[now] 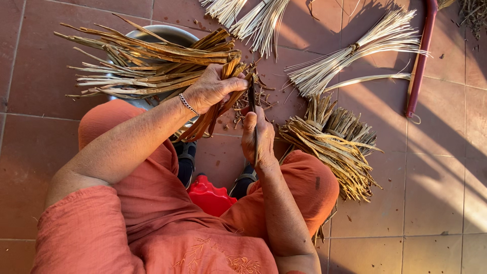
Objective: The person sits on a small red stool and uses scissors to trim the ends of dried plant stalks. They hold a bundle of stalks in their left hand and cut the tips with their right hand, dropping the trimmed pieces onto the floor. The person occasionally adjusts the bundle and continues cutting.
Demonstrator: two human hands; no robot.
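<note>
My left hand (pixel 210 90) grips a thick bundle of dry brown leaf strips (pixel 147 63) that fans out to the left over a metal basin (pixel 167 34). A silver bracelet circles that wrist. My right hand (pixel 257 137) holds a dark thin knife (pixel 252 94) with its blade pointing up against the lower ends of the strips. Both hands are above my knees, which are covered in orange cloth. Small brown scraps (pixel 253 101) lie on the tiles under the hands.
A tied bundle of brown strips (pixel 335 142) lies at right. Pale thin sticks in bundles lie at top (pixel 253 18) and top right (pixel 355 53). A dark red hose-like rod (pixel 421 61) runs along the right. A red plastic stool (pixel 210 195) sits beneath me on the tiled floor.
</note>
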